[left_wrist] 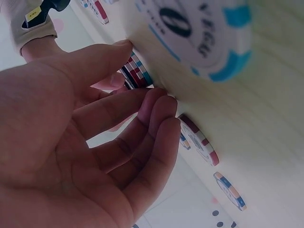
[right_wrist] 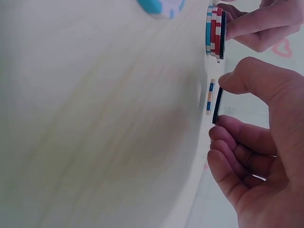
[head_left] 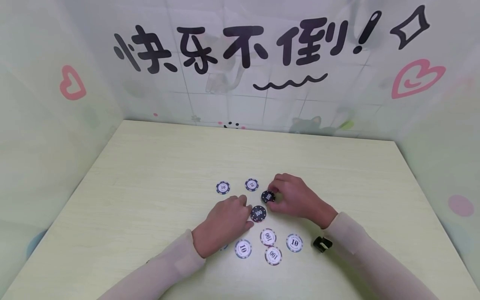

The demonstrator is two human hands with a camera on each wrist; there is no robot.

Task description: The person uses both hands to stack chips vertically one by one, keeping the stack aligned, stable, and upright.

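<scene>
A small stack of poker chips (head_left: 258, 213), with a black 100 chip on top, stands between my hands. Blue and red rims show lower in the stack (right_wrist: 214, 33) in the right wrist view. My left hand (head_left: 225, 223) holds the stack's near-left side, thumb and forefinger (left_wrist: 147, 95) on either side of it. Just behind and to the right, my right hand (head_left: 298, 196) pinches a single black 100 chip (head_left: 268, 196) between thumb and fingertips. Seen edge-on in the right wrist view, this black chip (right_wrist: 218, 105) is raised above the tabletop.
Two dark-blue 10 chips (head_left: 223, 188) lie behind the hands. Nearer me lie two white 100 chips (head_left: 268, 237) and light-blue-edged 10 chips (head_left: 294, 243). A red-rimmed chip (left_wrist: 202, 142) shows past the left fingers. A black device (head_left: 322, 244) sits under the right wrist.
</scene>
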